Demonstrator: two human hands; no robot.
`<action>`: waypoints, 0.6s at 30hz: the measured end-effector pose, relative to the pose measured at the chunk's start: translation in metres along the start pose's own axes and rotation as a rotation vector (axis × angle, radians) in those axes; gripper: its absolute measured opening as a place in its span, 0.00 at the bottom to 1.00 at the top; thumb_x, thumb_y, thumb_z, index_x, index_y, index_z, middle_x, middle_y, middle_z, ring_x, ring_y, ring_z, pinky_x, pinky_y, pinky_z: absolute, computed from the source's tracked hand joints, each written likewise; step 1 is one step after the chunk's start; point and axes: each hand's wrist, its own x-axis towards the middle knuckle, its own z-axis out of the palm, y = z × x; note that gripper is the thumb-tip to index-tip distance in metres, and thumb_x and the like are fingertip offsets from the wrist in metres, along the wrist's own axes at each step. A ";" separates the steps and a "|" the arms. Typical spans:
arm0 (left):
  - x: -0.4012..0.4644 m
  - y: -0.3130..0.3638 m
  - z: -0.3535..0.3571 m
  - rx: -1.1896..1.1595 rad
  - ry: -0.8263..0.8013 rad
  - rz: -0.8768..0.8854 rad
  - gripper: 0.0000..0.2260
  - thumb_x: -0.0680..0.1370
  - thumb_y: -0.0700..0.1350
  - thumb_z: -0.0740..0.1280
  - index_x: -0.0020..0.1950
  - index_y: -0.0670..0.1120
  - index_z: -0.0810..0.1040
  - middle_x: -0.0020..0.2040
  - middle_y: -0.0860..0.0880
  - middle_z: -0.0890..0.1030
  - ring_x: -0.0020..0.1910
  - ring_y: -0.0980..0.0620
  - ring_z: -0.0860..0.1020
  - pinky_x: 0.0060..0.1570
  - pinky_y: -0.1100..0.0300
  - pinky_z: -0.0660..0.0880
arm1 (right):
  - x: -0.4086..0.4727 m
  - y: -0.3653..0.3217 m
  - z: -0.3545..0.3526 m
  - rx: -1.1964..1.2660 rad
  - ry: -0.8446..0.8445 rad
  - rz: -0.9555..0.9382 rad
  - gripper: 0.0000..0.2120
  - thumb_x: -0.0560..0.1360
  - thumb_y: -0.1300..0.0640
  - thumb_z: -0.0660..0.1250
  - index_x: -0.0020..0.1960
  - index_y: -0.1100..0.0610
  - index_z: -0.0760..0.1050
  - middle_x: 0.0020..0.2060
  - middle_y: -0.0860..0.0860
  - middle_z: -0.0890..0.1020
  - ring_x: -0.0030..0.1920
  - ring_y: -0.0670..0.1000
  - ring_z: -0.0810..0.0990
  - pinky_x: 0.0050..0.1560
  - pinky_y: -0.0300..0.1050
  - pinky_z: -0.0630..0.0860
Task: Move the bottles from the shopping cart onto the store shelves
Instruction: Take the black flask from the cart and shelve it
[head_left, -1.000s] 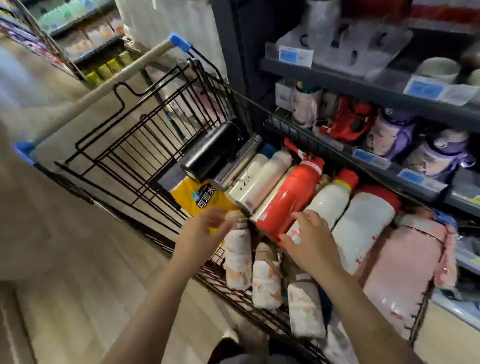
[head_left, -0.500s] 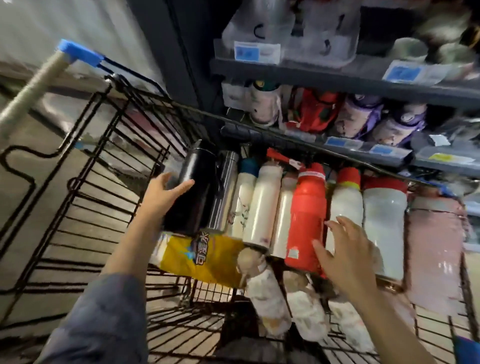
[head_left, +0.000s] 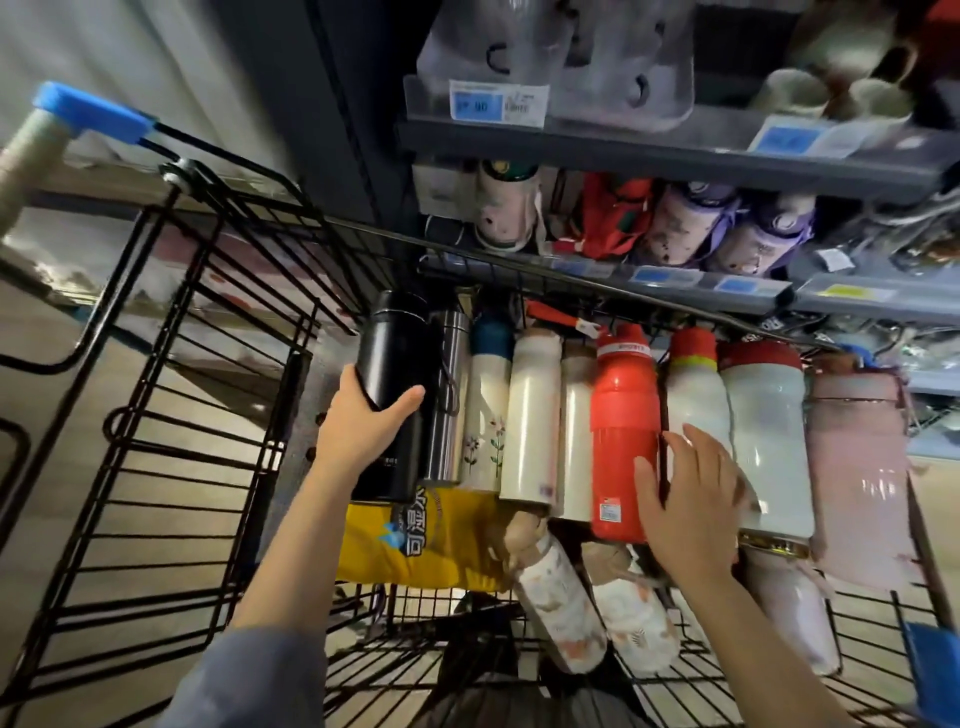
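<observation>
Several bottles lie side by side in the black wire shopping cart. At the left end is a black bottle, and my left hand grips it round its middle. Beside it lie a steel bottle, white bottles, a red bottle, a white bottle with a red cap and a pink bottle. My right hand has spread fingers over the white bottle just right of the red one, holding nothing. More patterned bottles lie nearer me.
Dark store shelves rise just beyond the cart, with purple and red bottles on the middle shelf and blue price tags on the edges. A yellow packet lies under the bottles. The cart's blue-capped handle is at the left.
The view has swung toward the shelves. My left hand went from the yellow packet to the black bottle and closed round it. My right hand stays near the red bottle.
</observation>
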 end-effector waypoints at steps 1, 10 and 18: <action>0.001 -0.001 -0.003 -0.070 -0.029 -0.016 0.30 0.76 0.54 0.70 0.73 0.48 0.63 0.61 0.47 0.75 0.55 0.48 0.76 0.50 0.56 0.70 | 0.001 0.000 0.001 -0.006 0.000 0.000 0.29 0.76 0.39 0.50 0.63 0.59 0.74 0.66 0.57 0.74 0.69 0.59 0.67 0.66 0.64 0.63; 0.011 -0.011 -0.023 -0.295 -0.211 -0.216 0.27 0.66 0.50 0.79 0.61 0.43 0.76 0.51 0.44 0.83 0.47 0.47 0.83 0.38 0.59 0.79 | 0.000 0.001 0.005 -0.045 0.017 -0.011 0.27 0.77 0.41 0.50 0.61 0.58 0.76 0.65 0.55 0.75 0.68 0.57 0.68 0.65 0.64 0.61; 0.007 -0.007 -0.013 -0.206 -0.119 -0.181 0.56 0.45 0.68 0.80 0.68 0.45 0.70 0.58 0.45 0.79 0.54 0.44 0.80 0.55 0.45 0.79 | -0.001 0.003 0.007 -0.061 0.050 -0.015 0.28 0.77 0.41 0.50 0.61 0.58 0.76 0.66 0.55 0.75 0.69 0.56 0.67 0.65 0.63 0.61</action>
